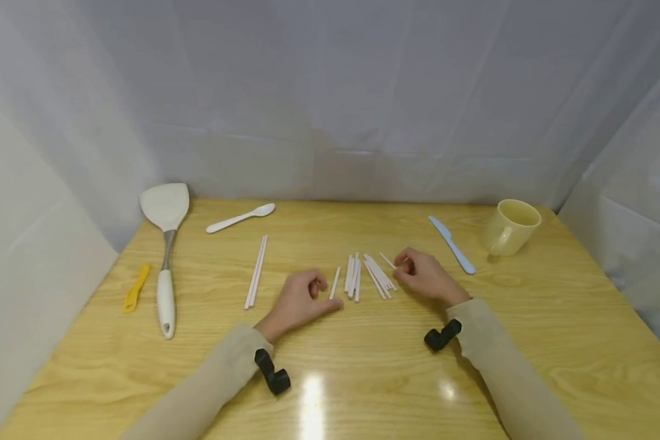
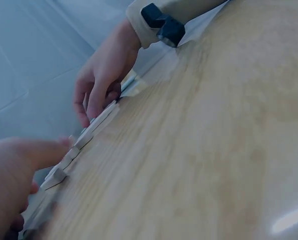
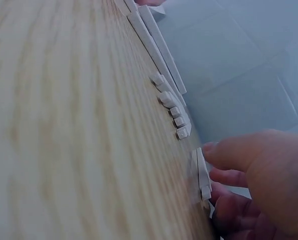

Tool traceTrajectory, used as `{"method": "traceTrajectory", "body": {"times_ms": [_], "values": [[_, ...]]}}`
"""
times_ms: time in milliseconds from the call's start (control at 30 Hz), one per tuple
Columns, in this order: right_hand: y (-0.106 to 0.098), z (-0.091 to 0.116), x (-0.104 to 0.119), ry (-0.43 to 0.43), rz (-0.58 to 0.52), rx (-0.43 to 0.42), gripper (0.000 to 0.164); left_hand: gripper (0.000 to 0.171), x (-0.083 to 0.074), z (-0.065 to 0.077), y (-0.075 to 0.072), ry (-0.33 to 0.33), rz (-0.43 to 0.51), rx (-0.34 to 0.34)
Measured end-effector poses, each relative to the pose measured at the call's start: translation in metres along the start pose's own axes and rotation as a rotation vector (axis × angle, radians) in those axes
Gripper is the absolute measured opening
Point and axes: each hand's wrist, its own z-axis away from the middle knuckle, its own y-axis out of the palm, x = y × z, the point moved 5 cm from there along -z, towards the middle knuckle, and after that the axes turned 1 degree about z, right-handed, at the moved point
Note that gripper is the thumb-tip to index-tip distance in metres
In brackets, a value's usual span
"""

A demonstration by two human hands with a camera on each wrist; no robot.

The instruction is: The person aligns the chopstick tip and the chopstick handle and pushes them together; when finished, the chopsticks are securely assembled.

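Note:
Several short white sticks (image 1: 354, 278) lie in a loose group on the wooden table. My left hand (image 1: 305, 299) is at the group's left, thumb stretched out and other fingers bent. One stick (image 1: 335, 282) lies before its thumb and fingers, with a gap visible. At the right, my right hand (image 1: 426, 275) has its thumb and fingertips around the end of a single slanted stick (image 1: 386, 260). In the right wrist view this stick (image 3: 203, 175) lies beside the thumb, and no firm pinch shows. More sticks (image 3: 176, 117) lie in a row beyond it.
Left of the hands are a pair of longer white sticks (image 1: 255, 272), a white spoon (image 1: 242, 219), a spatula (image 1: 166, 263) and a yellow tool (image 1: 137, 288). To the right are a light blue knife (image 1: 452, 244) and a yellow mug (image 1: 511, 227). Fabric hangs behind the table.

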Motion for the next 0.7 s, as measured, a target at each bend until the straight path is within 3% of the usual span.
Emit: {"method": "traceTrajectory", "body": {"times_ms": [267, 467, 700], "values": [[0.006, -0.002, -0.004, 0.102, 0.12, 0.021, 0.023, 0.028, -0.006, 0.002, 0.0, -0.01, -0.107, -0.041], [0.006, -0.002, 0.0, 0.144, 0.139, 0.04, 0.02, 0.021, -0.011, 0.004, -0.005, -0.073, -0.23, -0.078], [0.003, 0.0, 0.002, 0.177, 0.123, 0.037, 0.034, 0.016, -0.008, 0.004, -0.006, -0.111, -0.157, -0.143]]}}
